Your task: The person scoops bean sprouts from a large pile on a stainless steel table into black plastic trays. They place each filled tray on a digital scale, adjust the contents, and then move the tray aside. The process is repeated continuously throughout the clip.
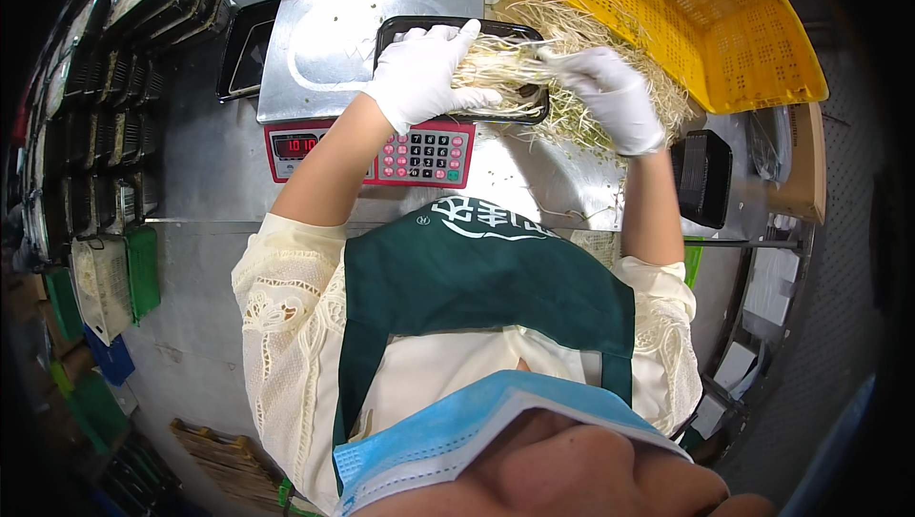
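Note:
A black plastic tray (535, 117) holds a bundle of pale bean sprouts (493, 74). It sits over the right part of the metal weighing pan (322, 38). My left hand (425, 74), in a white glove, grips the sprouts at the tray's left end, thumb on the near side and fingers on the far side. At the right end, my gloved right hand (611, 92) pinches the tips of some sprouts; its fingertips are partly blurred. A loose heap of sprouts (572, 24) lies behind and beneath the right hand.
A yellow perforated crate (743, 31) lies tipped behind the heap. The scale's red keypad panel (425, 156) faces me. Stacks of filled black trays (121, 81) line the left side. An empty black tray (250, 52) lies left of the pan, and stacked black trays (704, 177) stand right.

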`<state>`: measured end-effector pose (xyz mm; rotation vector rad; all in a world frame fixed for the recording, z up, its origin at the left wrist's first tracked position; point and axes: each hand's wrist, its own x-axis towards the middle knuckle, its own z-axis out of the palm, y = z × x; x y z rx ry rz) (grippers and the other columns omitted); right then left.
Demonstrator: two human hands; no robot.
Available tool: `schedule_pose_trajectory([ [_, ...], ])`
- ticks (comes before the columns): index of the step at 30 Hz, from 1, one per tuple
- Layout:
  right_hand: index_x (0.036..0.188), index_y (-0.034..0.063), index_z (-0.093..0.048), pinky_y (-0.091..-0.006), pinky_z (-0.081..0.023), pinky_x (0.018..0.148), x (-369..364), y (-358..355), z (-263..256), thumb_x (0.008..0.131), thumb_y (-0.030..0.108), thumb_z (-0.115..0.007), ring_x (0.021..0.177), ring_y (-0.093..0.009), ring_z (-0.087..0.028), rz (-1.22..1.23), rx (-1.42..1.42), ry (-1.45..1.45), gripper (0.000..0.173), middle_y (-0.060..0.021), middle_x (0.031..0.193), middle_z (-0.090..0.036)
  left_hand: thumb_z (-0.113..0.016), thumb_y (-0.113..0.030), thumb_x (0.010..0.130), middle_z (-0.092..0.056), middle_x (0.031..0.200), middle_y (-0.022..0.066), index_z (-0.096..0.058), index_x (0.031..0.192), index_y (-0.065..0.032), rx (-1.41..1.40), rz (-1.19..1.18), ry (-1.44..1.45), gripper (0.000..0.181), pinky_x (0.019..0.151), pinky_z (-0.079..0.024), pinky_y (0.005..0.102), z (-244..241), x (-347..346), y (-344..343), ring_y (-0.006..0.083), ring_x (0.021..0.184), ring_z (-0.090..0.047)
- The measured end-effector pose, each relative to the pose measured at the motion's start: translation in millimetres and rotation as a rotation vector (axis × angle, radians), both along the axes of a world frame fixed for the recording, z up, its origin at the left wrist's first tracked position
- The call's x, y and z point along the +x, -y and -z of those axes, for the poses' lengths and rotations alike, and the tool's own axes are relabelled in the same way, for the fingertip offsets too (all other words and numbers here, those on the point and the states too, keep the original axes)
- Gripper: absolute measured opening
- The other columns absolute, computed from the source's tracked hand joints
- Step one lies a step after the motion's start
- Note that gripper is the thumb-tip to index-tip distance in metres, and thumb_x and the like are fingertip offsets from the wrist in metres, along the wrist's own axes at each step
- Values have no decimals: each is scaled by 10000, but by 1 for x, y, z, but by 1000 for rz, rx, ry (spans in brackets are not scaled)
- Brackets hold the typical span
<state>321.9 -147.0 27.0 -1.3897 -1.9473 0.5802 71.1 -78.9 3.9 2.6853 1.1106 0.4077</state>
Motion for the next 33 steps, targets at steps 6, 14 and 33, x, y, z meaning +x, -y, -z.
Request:
schedule_pose_trajectory([
  [6,947,18,-660,-216,-518,729,-9,1,-54,841,35,-669,798,-97,-616,110,5,-572,108,-57,945,-672,-645,-673,686,-532,1217,170,-371,1379,1,287,-58,50,1005,992,-359,449,-13,-9,12,318,1125,-497],
  [14,1034,147,-699,-361,-396,981,-26,-6,0,817,140,-645,1098,-214,-571,76,294,160,224,-57,1150,-655,-618,-222,819,-373,1426,212,-273,1411,70,-687,53,1265,745,1133,-190,372,18,-51,27,298,1358,-309],
  [33,1141,37,-601,-359,-458,935,-69,-27,-16,838,324,-616,1059,-295,-595,75,63,-12,417,-158,1152,-621,-687,-458,760,-560,1254,115,-417,1398,-162,-26,-116,55,753,1001,-300,564,-17,-77,40,293,1150,-524],
])
